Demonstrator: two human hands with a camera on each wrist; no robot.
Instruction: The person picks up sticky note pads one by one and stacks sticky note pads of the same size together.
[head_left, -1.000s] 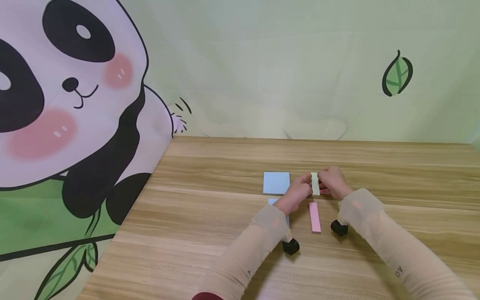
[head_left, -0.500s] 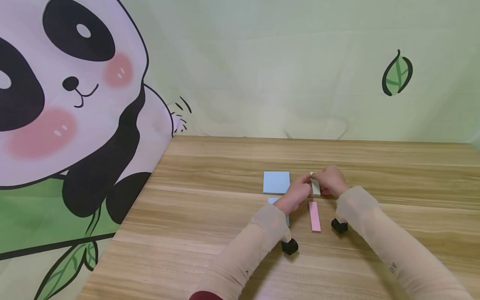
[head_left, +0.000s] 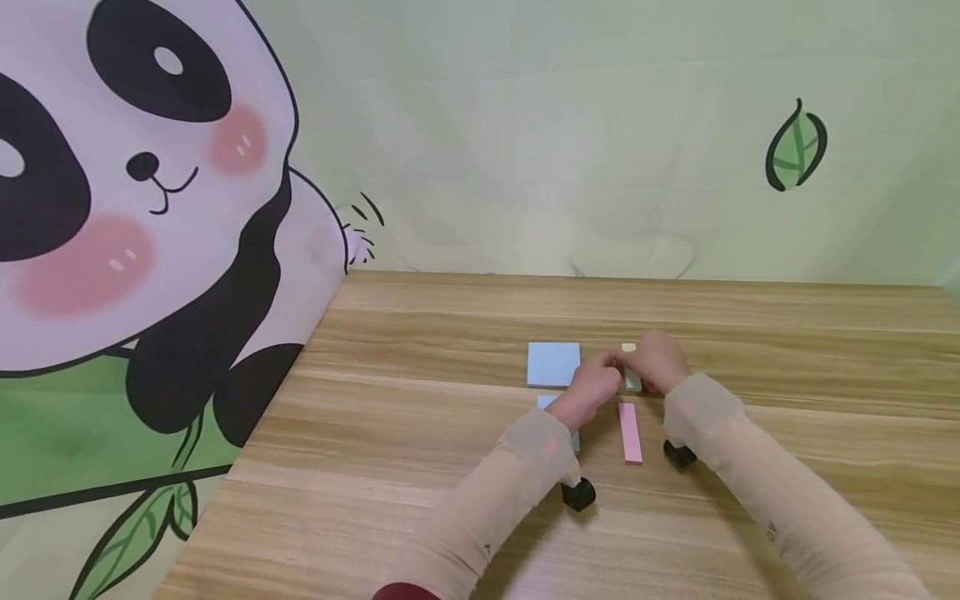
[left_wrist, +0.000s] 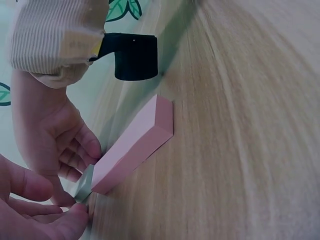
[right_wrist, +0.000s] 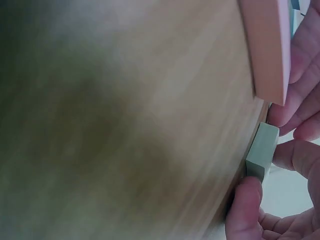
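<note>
Both hands pinched green pad on counter.
Left hand (head_left: 594, 385) and right hand (head_left: 654, 360) gripped the green pad (head_left: 630, 377); slip could knock the pink pad (head_left: 629, 432) at 6 o'clock.

Pale green sticky-note pad (head_left: 631, 377) mostly hidden under both hands in head view. Second blue pad (head_left: 546, 402) largely covered by the left hand (head_left: 592, 388). Bench (right_wrist: 125, 125) badly blurred in right wrist view; pink pad (right_wrist: 267, 45) cut off at top edge.

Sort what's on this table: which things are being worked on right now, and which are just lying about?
In hand:
- pale green sticky pad, held between left hand and right hand, low on the table

Lying about:
- pink sticky pad, near the green one
- blue square pad
- second blue pad, partly hidden by the left arm
</note>
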